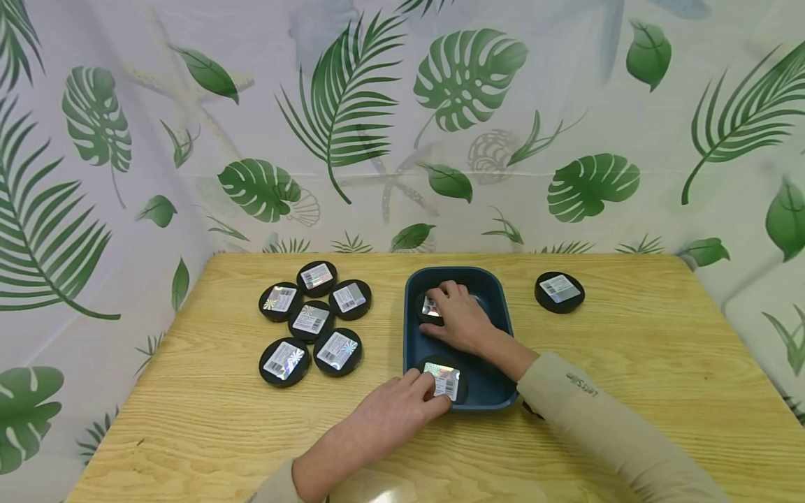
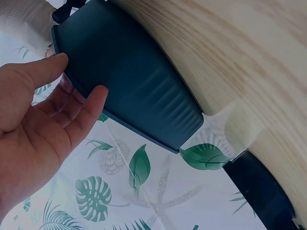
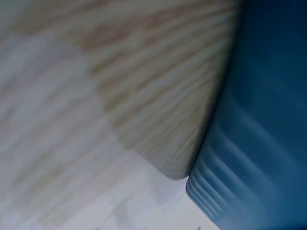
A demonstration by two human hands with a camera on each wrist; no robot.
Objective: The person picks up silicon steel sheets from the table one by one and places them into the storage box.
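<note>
A dark blue rectangular tub (image 1: 487, 392) stands on the wooden table, with flat round black cases inside it. Each case bears a white label with a barcode and a shiny holographic patch. At the tub's near left corner, my left hand (image 1: 391, 412) pinches one case (image 1: 450, 383) by its edge, label up. In the left wrist view, its thumb lies over the tub's ribbed wall (image 2: 139, 81) at the rim. My right hand (image 1: 464, 320) reaches in over the right side, thumb and fingers around another case (image 1: 430, 307) at the far left. The right wrist view shows only the tub's outside.
Several similar black cases (image 1: 311, 320) lie grouped on the table left of the tub. A single black case (image 1: 560, 292) lies to the right, near the back. A leaf-printed sheet (image 1: 377, 209) hangs behind the table (image 1: 629, 363).
</note>
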